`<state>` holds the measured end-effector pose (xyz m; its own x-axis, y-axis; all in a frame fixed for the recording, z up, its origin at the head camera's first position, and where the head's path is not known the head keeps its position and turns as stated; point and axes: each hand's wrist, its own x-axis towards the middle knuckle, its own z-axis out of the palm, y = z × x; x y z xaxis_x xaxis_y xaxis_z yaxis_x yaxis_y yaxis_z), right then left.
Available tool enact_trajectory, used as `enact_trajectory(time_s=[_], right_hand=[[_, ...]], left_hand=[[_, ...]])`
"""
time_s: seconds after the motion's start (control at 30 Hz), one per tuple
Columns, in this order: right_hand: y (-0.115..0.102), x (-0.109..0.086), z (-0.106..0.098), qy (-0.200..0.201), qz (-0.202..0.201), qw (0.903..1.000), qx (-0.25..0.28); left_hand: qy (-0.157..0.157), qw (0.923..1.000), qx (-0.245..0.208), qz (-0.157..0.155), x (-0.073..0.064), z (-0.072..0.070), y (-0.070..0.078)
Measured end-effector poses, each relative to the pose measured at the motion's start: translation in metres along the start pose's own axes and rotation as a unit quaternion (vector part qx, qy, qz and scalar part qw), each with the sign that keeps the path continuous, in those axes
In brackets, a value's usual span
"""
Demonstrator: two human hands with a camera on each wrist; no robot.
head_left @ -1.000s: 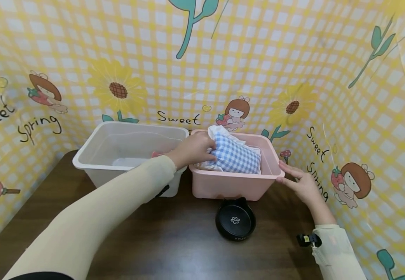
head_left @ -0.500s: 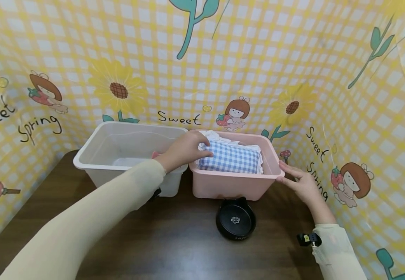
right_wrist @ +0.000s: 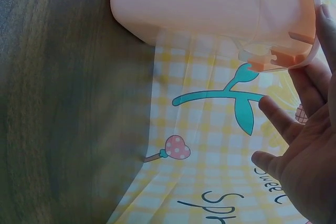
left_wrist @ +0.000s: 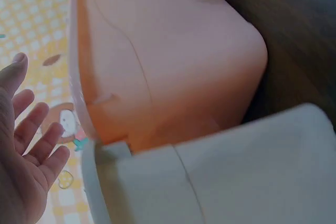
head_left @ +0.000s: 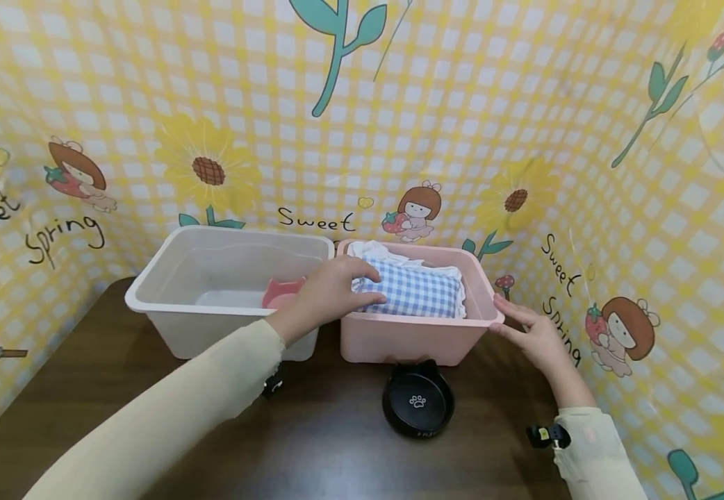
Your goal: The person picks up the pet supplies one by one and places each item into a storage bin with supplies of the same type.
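Note:
A blue-and-white checked pillow [head_left: 421, 288] with a white ruffled edge lies in the pink bin [head_left: 412, 340]. My left hand [head_left: 331, 290] hovers at the bin's left end, its thumb and forefinger apart beside the pillow's left edge. In the left wrist view the fingers [left_wrist: 42, 150] of that hand are spread and hold nothing. At the pink bin's right end, my right hand [head_left: 533, 337] touches the rim with its thumb and straight fingers. Seen from the right wrist, its lower fingers [right_wrist: 281, 121] stretch out away from the bin wall.
Left of the pink bin stands a grey-white bin [head_left: 181, 326] with a pink cat-eared dish [head_left: 277, 297] inside, partly behind my left hand. A black cat-eared bowl [head_left: 418, 406] with a paw print sits on the dark wooden table [head_left: 337, 444]. Patterned cloth walls [head_left: 362, 125] enclose the table.
My left hand has let go of the pillow's left edge and drawn back left. The pillow now lies flatter in the pink bin. My right hand stays at the rim.

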<state>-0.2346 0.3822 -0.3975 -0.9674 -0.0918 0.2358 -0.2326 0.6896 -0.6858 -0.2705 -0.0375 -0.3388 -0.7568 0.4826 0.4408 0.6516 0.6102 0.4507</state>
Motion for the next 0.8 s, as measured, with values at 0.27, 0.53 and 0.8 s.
enact_trajectory(time_s=[0.27, 0.53, 0.8], right_hand=[[0.001, -0.001, 0.001, 0.008, -0.004, 0.9999, -0.009], [0.001, -0.002, 0.002, 0.010, 0.007, 0.9998, -0.013], [0.003, -0.001, 0.003, 0.015, 0.006, 0.9998, -0.007]], left_hand=[[0.045, 0.9957, -0.048, 0.066, -0.020, 0.010, 0.017], [0.065, 0.9880, -0.114, 0.082, -0.043, 0.024, 0.034], [0.046, 0.9828, -0.167, 0.065, -0.070, 0.046, 0.037]])
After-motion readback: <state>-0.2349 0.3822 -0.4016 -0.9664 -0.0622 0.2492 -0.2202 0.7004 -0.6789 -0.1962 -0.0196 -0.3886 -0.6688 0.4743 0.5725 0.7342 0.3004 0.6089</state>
